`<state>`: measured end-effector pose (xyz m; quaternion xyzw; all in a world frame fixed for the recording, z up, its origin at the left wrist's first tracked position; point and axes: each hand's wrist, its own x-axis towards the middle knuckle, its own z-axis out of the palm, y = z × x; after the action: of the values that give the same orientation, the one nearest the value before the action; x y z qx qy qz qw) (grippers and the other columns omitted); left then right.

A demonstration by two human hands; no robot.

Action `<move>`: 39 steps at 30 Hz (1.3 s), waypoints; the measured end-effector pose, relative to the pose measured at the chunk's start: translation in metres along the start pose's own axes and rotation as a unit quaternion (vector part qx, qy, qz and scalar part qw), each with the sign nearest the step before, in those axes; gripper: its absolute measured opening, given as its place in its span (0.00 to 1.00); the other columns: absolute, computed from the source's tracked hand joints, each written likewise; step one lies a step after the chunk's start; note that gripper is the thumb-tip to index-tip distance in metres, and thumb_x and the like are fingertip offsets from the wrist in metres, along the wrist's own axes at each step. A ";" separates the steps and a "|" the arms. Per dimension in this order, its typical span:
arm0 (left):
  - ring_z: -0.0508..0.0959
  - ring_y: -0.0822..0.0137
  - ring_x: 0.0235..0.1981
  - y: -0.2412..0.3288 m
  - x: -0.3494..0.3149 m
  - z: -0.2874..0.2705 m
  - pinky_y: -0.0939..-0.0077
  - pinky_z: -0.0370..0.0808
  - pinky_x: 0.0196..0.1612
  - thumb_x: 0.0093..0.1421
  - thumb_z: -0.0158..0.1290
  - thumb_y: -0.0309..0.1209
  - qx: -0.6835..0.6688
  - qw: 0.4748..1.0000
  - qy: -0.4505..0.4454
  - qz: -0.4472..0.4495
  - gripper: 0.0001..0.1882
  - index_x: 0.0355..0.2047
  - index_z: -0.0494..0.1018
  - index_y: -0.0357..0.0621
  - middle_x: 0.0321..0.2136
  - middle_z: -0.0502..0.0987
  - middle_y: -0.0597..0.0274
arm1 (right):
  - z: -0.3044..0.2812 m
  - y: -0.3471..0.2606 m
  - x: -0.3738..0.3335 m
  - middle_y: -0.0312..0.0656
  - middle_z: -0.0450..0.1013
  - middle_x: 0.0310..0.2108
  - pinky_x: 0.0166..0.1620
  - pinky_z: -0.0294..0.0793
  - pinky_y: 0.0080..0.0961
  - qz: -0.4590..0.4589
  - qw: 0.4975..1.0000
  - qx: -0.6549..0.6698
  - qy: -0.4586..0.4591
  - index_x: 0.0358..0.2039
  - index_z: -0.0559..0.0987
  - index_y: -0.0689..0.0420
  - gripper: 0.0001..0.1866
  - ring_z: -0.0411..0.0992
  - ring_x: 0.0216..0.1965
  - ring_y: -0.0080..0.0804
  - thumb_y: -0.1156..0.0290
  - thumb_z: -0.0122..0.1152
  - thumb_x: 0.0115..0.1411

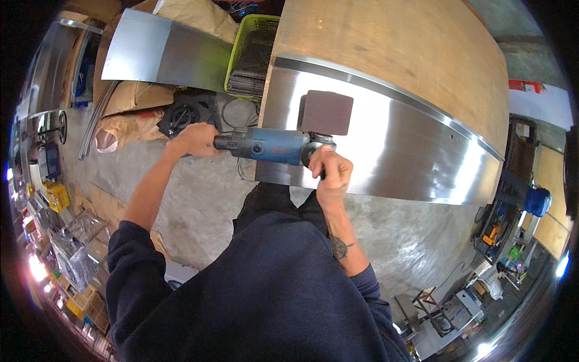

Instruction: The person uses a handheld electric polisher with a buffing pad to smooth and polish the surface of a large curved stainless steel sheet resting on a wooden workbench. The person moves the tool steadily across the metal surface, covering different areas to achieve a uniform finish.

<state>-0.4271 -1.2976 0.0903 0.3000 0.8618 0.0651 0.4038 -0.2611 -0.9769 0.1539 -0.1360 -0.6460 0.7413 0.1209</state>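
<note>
Holding blue power tool (278, 147): my left grip (198, 139) wraps its rear end, my right grip (333, 174) clasps it near the head; brownish abrasive wheel (327, 113) over shiny metal sheet (416, 145), contact unclear, sheet on wooden table (386, 30).

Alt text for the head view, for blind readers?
A person's left hand and right hand hold a blue power tool, its brown abrasive drum over a shiny metal sheet on a wooden board. A green basket sits left.
</note>
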 end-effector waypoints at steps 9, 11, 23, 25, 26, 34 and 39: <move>0.85 0.40 0.42 -0.072 -0.037 -0.004 0.49 0.81 0.48 0.49 0.67 0.46 0.015 0.999 -0.010 -0.026 0.25 0.37 0.85 0.35 0.33 0.85 0.38 | 0.077 0.007 0.000 0.37 0.68 0.14 0.33 0.64 0.29 -0.020 0.999 -0.007 -0.033 0.13 0.70 0.60 0.23 0.65 0.20 0.28 0.76 0.51 0.69; 0.85 0.40 0.44 -0.084 -0.043 -0.006 0.50 0.81 0.49 0.48 0.67 0.46 0.015 0.998 -0.031 -0.053 0.25 0.38 0.86 0.35 0.35 0.85 0.38 | 0.088 0.010 -0.001 0.37 0.67 0.13 0.33 0.63 0.29 -0.019 0.998 -0.016 -0.052 0.13 0.70 0.59 0.25 0.63 0.19 0.27 0.75 0.51 0.72; 0.85 0.42 0.39 -0.113 -0.067 -0.015 0.52 0.80 0.47 0.44 0.68 0.42 0.025 0.996 -0.055 -0.072 0.23 0.35 0.84 0.37 0.32 0.85 0.40 | 0.130 0.010 -0.006 0.41 0.64 0.12 0.30 0.59 0.36 -0.004 0.998 -0.031 -0.052 0.13 0.69 0.58 0.26 0.59 0.16 0.36 0.72 0.55 0.73; 0.85 0.41 0.40 -0.113 -0.067 -0.017 0.52 0.81 0.49 0.45 0.68 0.44 0.049 0.992 -0.068 -0.095 0.24 0.35 0.85 0.36 0.33 0.85 0.40 | 0.135 0.020 -0.010 0.43 0.61 0.12 0.30 0.58 0.38 -0.025 0.997 -0.051 -0.043 0.14 0.67 0.59 0.26 0.58 0.16 0.38 0.72 0.55 0.72; 0.85 0.41 0.40 -0.115 -0.072 -0.015 0.52 0.81 0.49 0.45 0.68 0.43 0.042 0.993 -0.061 -0.091 0.23 0.35 0.85 0.36 0.33 0.85 0.40 | 0.136 0.022 -0.011 0.45 0.60 0.12 0.30 0.58 0.38 -0.035 0.997 -0.060 -0.043 0.14 0.67 0.59 0.26 0.57 0.16 0.40 0.72 0.55 0.72; 0.85 0.41 0.40 -0.095 -0.061 -0.016 0.52 0.81 0.49 0.46 0.69 0.41 -0.011 0.997 -0.047 -0.067 0.23 0.39 0.85 0.36 0.34 0.85 0.39 | 0.112 0.018 -0.007 0.35 0.66 0.10 0.33 0.62 0.33 0.001 0.998 -0.052 -0.037 0.11 0.69 0.57 0.31 0.60 0.17 0.27 0.68 0.52 0.76; 0.85 0.42 0.40 -0.073 -0.040 -0.016 0.54 0.80 0.48 0.47 0.68 0.40 0.007 0.997 -0.043 -0.065 0.24 0.41 0.85 0.37 0.35 0.85 0.39 | 0.085 0.010 -0.003 0.35 0.66 0.10 0.34 0.63 0.32 -0.002 1.000 -0.026 -0.005 0.11 0.69 0.58 0.31 0.61 0.17 0.26 0.67 0.53 0.76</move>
<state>-0.4533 -1.3773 0.1012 0.2483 0.8618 0.0195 0.4419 -0.2891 -1.0583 0.1552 -0.1341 -0.6659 0.7247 0.1154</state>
